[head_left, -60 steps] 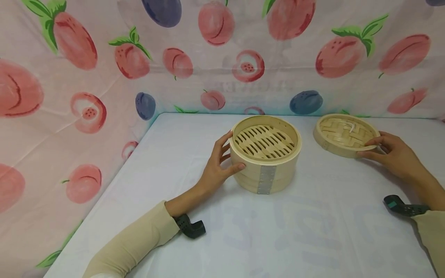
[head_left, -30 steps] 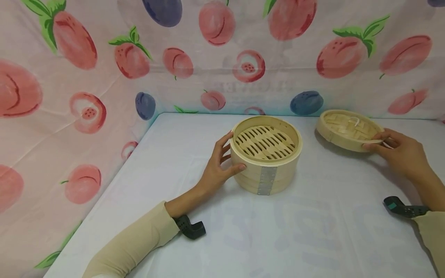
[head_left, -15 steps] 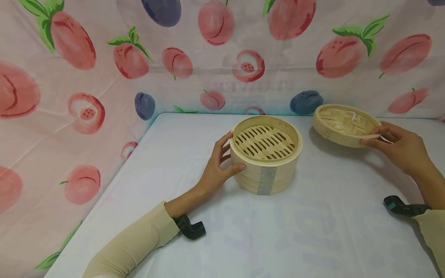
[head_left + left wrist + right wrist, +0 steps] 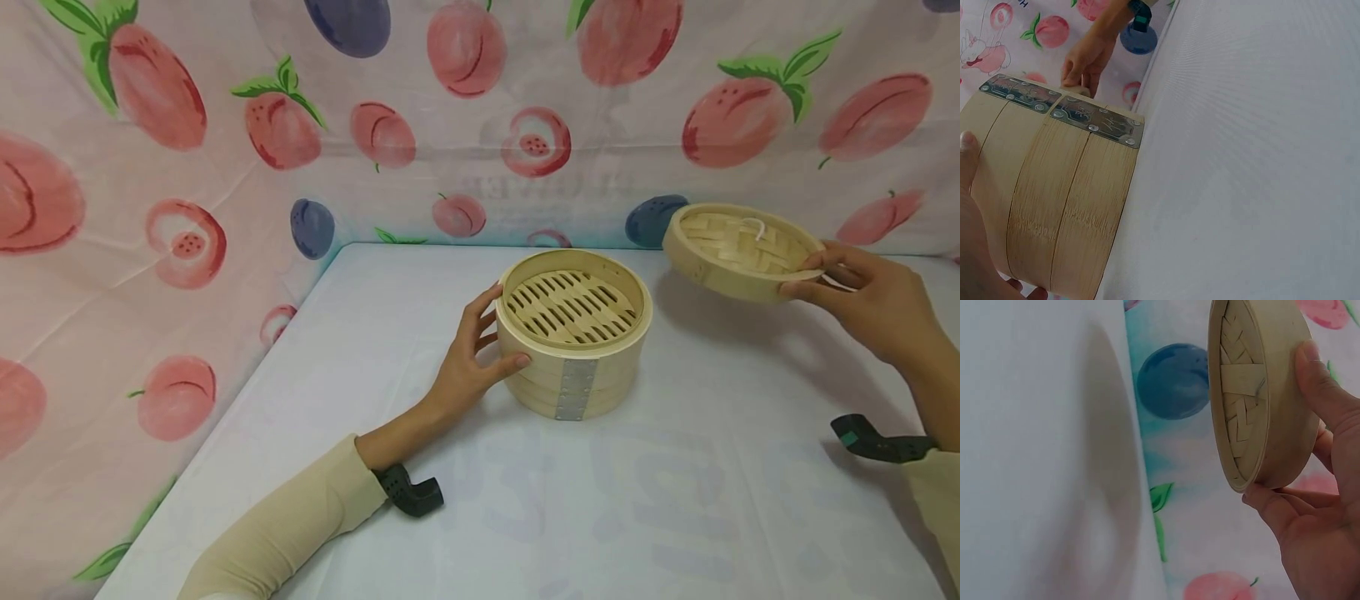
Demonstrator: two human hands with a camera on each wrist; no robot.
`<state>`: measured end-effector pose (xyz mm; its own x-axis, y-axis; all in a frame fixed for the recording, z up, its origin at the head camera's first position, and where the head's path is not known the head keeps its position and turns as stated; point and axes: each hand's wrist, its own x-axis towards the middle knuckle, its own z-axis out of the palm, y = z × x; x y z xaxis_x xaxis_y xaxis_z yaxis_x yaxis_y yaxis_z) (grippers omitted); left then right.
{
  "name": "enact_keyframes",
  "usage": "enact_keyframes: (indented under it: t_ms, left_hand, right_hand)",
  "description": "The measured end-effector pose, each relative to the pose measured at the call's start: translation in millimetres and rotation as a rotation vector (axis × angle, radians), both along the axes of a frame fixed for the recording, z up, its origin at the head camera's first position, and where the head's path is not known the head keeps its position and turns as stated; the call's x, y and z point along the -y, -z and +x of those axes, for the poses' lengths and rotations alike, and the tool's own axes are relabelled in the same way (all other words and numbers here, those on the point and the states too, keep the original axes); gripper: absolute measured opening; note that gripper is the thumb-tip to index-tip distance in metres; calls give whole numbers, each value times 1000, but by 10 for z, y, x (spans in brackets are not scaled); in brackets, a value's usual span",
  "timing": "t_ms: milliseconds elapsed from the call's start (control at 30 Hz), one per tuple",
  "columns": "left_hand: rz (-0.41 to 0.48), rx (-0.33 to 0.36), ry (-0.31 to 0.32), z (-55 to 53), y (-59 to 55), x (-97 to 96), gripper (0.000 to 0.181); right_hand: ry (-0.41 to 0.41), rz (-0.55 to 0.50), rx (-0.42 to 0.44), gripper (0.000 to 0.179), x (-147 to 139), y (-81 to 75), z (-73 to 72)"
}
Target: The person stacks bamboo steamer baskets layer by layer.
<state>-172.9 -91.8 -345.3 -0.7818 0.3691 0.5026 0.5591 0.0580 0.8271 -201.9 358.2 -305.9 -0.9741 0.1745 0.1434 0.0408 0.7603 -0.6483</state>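
Observation:
A round bamboo steamer basket (image 4: 573, 333) with a slatted floor and a riveted metal strip stands upright on the table in the head view. My left hand (image 4: 468, 367) holds its left side, thumb at the front and fingers round the back; the left wrist view shows the basket's side wall (image 4: 1054, 187) close up. Off the table to the right, my right hand (image 4: 877, 300) grips the edge of the woven steamer lid (image 4: 738, 250), which has a small white loop on top. The right wrist view shows the lid's woven underside (image 4: 1241, 425), with my thumb on its rim.
A white cloth (image 4: 600, 517) covers the table. Behind and to the left hangs a fruit-printed curtain (image 4: 420, 183). Black wrist devices sit on the left wrist (image 4: 411, 490) and right wrist (image 4: 881, 442).
My right hand has lifted the lid from the table, raising it and bringing it slightly left. My left hand and the steamer basket have stayed in place.

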Motion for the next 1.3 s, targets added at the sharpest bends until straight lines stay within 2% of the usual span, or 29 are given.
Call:
enact_keyframes:
  t_ms: [67,167,200,300,400,600,867,1033,1233,1300]
  left_hand:
    - [-13,3,-13,-5,14,1,90]
    - [-24,4,-23,-79,114,13,91]
    - [-29,4,-29,-93,135,16,91]
    - [-26,2,-29,-120,170,20,90]
    - [-24,0,-28,-125,179,21,90]
    - [-36,5,-36,-120,174,21,90]
    - [-41,-9,-36,-132,180,16,90]
    - [-38,-7,-28,-98,130,9,92]
    - [-16,0,1,54,-69,-3,94]
    - [-22,6,-3,81,-103,-6,94]
  right_hand:
    - [-6,-13,-2,57,36,-45,12]
    - [-10,-6,5,55,90,-119,34]
    - [-37,-2,-6,57,111,-152,47]
    - [-52,1,-18,51,157,-216,61]
    - [-66,-4,-32,48,206,-260,75]
    - [-82,3,-34,54,321,-326,115]
    - [-108,11,-49,48,434,-418,176]
    - [-144,31,-94,46,516,-456,226]
    - [-195,41,-141,41,578,-473,271]
    - [-204,38,-147,41,587,-473,280]
